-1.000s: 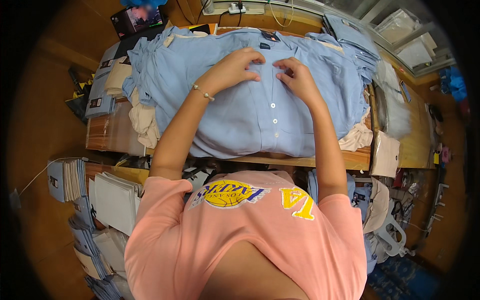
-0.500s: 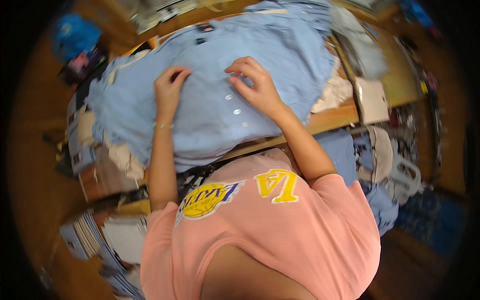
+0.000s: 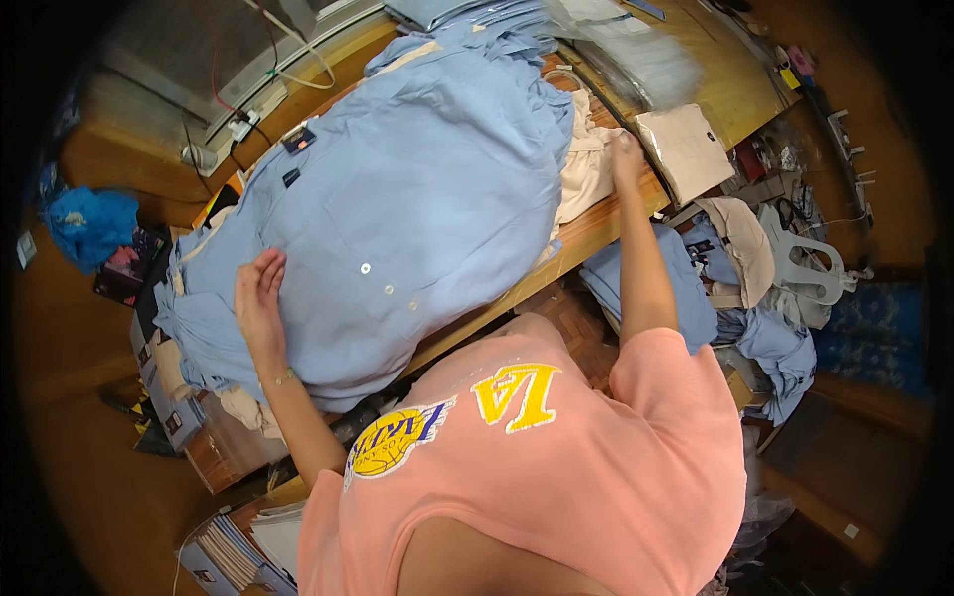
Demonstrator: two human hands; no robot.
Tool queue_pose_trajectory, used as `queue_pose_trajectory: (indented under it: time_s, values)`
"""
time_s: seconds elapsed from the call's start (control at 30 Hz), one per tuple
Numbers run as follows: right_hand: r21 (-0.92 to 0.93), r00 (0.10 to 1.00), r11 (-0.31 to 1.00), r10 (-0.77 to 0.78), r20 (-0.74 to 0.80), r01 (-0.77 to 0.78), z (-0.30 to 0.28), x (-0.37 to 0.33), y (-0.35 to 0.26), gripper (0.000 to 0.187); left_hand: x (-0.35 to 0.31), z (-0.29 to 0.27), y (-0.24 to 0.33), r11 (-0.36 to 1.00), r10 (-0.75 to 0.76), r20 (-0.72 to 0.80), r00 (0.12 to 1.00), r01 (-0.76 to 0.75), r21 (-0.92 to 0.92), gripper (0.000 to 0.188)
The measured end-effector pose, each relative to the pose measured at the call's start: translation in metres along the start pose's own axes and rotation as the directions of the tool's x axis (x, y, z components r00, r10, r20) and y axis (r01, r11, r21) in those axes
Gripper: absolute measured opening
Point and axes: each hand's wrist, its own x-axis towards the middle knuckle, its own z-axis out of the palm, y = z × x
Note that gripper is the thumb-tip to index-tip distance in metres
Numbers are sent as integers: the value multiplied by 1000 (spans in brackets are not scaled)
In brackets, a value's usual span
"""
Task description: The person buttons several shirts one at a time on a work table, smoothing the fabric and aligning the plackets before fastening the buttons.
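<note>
A light blue polo shirt (image 3: 427,169) lies spread over the table, its white buttons (image 3: 366,268) toward me and dark labels near its far left edge. My left hand (image 3: 260,303) is at the shirt's left part, fingers loosely bent and holding nothing. Out to the right, my right hand (image 3: 626,159) is at the edge of a bunched cream cloth (image 3: 588,169) that sticks out from under the shirt. Its fingers look closed on that cloth, though their tips are partly hidden.
A folded cream garment in clear plastic (image 3: 686,154) lies right of my right hand. Beyond it are clear plastic bags (image 3: 636,55). Folded blue garments (image 3: 477,12) are stacked at the back. Blue clothes (image 3: 651,283) and a pale plastic stool (image 3: 805,260) stand below right.
My right hand has left the shirt's middle and reached right to the cream cloth. My left hand has shifted left and nearer. The view has turned, so the shirt appears tilted.
</note>
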Motion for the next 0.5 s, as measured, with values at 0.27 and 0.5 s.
queue_pose_trajectory:
  time_s: [0.27,0.5]
  values:
    - [660,892,749,-256,373,-61,48,-71,-88,21,-16,-37,12,989,145,-342,929,-150,11,23]
    - [382,846,824,-507,165,420,13,-63,-122,19,-18,-37,19,974,217,-352,910,-227,12,25]
